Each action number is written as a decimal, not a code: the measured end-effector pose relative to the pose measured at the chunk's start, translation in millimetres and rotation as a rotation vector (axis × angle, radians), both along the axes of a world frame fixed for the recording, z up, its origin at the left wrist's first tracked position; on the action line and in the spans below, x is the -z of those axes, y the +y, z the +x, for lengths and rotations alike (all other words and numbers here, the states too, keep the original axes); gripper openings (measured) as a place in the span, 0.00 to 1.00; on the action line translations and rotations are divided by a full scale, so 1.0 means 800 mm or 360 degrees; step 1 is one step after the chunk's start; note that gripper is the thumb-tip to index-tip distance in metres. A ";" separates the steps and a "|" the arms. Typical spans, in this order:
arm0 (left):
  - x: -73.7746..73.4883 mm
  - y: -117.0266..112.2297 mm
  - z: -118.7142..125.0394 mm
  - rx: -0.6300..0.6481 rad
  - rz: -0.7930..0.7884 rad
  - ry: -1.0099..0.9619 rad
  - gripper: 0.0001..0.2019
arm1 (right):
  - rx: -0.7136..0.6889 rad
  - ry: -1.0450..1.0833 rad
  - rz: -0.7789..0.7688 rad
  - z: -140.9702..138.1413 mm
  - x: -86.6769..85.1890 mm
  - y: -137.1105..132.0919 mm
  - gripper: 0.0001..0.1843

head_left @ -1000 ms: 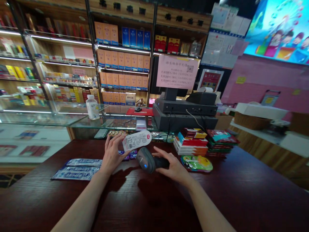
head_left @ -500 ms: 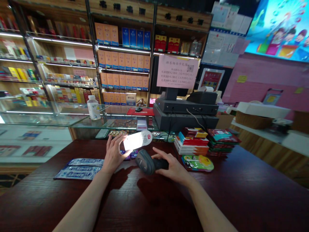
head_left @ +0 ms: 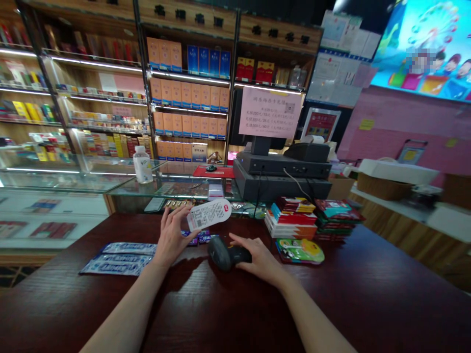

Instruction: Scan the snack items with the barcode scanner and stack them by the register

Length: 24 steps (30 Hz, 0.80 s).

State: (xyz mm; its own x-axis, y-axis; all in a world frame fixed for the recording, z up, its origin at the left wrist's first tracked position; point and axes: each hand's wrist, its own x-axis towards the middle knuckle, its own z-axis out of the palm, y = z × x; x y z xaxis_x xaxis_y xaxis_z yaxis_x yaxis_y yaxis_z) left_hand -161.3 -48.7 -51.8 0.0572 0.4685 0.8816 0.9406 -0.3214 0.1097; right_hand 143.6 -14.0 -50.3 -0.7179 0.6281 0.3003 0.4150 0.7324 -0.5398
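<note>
My left hand (head_left: 173, 236) holds a white card-backed package (head_left: 209, 214) by its left end, thumb below and fingers above. Its printed back, with small text and a barcode, faces me. In my right hand (head_left: 259, 256) is a dark handheld barcode scanner (head_left: 222, 254), its head turned left just under the package. Small purple packets (head_left: 203, 238) lie on the table behind the scanner, partly hidden. Two blue-and-white long packets (head_left: 119, 258) lie flat to the left of my left forearm. A green and yellow package (head_left: 300, 251) lies right of my right hand.
On the dark wooden table (head_left: 228, 314), stacked boxes (head_left: 290, 220) and dark red packs (head_left: 338, 218) stand at the right. Behind are a glass counter (head_left: 176, 185), a plastic bottle (head_left: 142, 165) and a cash register (head_left: 283, 174). Shelves of boxed goods (head_left: 191, 93) line the back.
The bright glare on the package has gone, so its print and barcode show. The scanner and my right hand have moved slightly down and left. Both hands keep their hold.
</note>
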 end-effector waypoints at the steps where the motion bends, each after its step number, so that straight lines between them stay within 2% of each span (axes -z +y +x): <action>1: 0.000 0.000 0.000 0.0005 -0.0006 -0.0009 0.29 | 0.0006 -0.0021 0.0018 -0.002 0.003 0.001 0.41; 5: 0.001 -0.001 0.002 0.0022 -0.0045 -0.0021 0.28 | 0.0045 -0.0071 0.0046 -0.006 0.009 0.004 0.39; 10: -0.002 -0.002 0.006 0.0064 -0.0055 -0.0006 0.28 | 0.0037 -0.0021 0.0012 -0.005 0.008 0.001 0.42; 12: -0.004 -0.003 0.009 0.0090 -0.0049 0.0006 0.28 | 0.0082 0.0138 -0.0026 -0.004 0.007 0.002 0.38; 15: -0.008 -0.005 0.015 0.0142 -0.0030 0.0050 0.27 | 0.0278 0.0624 -0.0225 -0.005 0.007 0.009 0.28; 18: -0.012 -0.008 0.025 0.0186 -0.0024 0.0134 0.26 | 0.0440 0.1081 -0.0474 -0.008 0.005 0.016 0.29; 21: -0.014 -0.011 0.036 0.0231 -0.0098 0.0207 0.26 | 0.0439 0.1236 -0.0593 -0.012 0.001 0.019 0.34; 24: -0.015 -0.014 0.046 0.0268 -0.0175 0.0262 0.28 | 0.0415 0.1236 -0.0643 -0.012 -0.002 0.019 0.32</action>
